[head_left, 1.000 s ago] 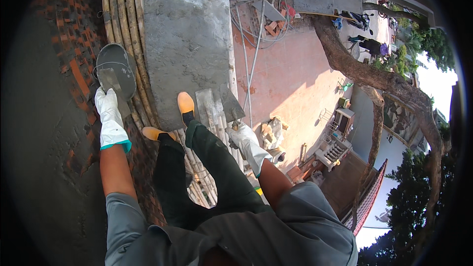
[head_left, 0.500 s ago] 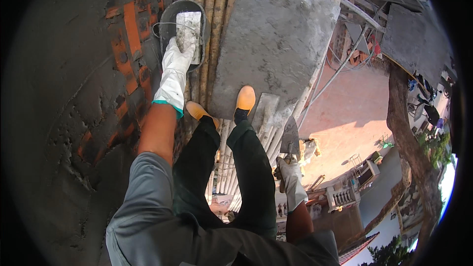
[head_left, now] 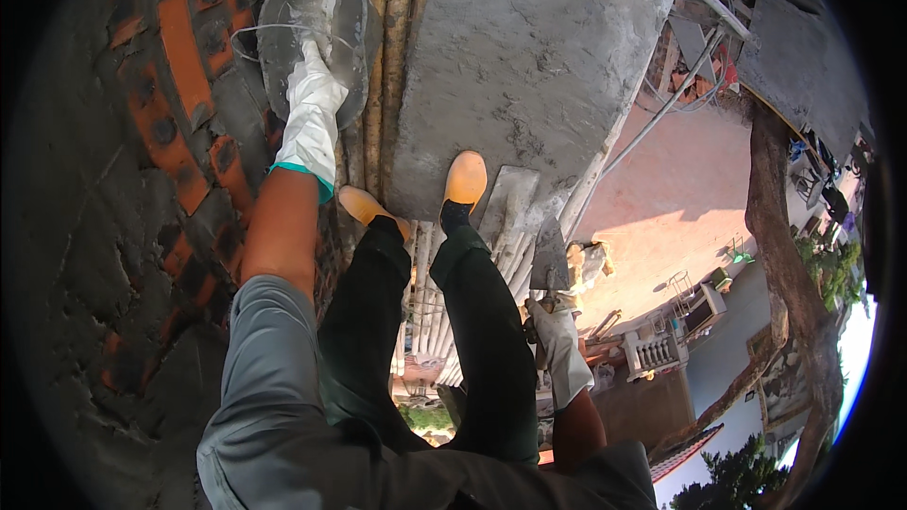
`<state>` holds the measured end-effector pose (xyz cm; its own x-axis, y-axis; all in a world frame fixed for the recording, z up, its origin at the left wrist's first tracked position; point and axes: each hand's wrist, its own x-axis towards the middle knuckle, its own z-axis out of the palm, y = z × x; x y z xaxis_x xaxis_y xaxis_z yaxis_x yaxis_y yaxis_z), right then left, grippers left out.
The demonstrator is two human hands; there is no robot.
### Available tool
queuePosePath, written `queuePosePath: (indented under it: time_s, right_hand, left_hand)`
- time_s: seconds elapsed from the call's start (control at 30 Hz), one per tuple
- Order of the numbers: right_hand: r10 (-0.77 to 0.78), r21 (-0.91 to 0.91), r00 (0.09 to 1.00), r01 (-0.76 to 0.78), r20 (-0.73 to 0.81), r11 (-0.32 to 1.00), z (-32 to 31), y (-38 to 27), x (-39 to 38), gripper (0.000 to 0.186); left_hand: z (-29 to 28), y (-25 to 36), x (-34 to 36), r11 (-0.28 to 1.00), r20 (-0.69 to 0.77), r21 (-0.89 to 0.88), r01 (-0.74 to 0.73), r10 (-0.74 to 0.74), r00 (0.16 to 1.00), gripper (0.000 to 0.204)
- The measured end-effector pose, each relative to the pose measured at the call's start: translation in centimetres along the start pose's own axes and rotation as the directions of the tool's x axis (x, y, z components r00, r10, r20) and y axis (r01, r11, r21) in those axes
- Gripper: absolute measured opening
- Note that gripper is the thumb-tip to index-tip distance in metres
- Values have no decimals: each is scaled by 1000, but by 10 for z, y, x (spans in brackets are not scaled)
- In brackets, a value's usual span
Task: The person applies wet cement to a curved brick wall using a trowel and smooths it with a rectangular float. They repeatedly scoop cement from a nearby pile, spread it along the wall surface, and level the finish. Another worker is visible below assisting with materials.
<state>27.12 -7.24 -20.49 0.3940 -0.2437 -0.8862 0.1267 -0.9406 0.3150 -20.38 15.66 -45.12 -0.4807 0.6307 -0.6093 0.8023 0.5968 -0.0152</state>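
A white glove with a teal cuff covers my left hand (head_left: 312, 99), which reaches over the rim of a dark bucket (head_left: 276, 61) at the upper left. Its fingers are closed on a pale rectangular float (head_left: 323, 17), dipped into the wet grey contents and partly hidden by them. The bucket's thin wire handle lies across its mouth. At the lower right my right hand (head_left: 559, 329), also gloved in white, grips a trowel (head_left: 550, 260). The trowel's grey pointed blade is directed away from me, beside my right leg.
To the left rises a brick wall (head_left: 186, 52), partly coated in grey mortar. My feet, in orange footwear, stand at a mortar-stained board (head_left: 529, 66) on bamboo poles (head_left: 378, 132). Beyond the platform's right edge, the pinkish ground (head_left: 680, 170) lies far below, near a tree trunk (head_left: 770, 179).
My left hand has moved forward and lowered the float into the bucket's contents. The view has shifted slightly to the right, showing the bucket further left. My right hand still holds the trowel.
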Motion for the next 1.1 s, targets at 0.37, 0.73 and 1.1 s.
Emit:
queuePosePath:
  time_s: [0.37, 0.73, 1.1]
  right_hand:
    - [-188, 50, 982, 188, 3, 981, -7, -22, -3, 25]
    - [-224, 95, 972, 217, 68, 972, -14, -35, -23, 20]
    - [-517, 206, 853, 495, 68, 844, -48, -54, -153, 20]
  left_hand:
    - [13, 12, -3, 180, -129, -970, -162, 185, 974, 48]
    - [-53, 17, -69, 733, 172, -663, 151, -48, 984, 91]
    - [-196, 33, -269, 702, 92, -695, 158, -131, 987, 80]
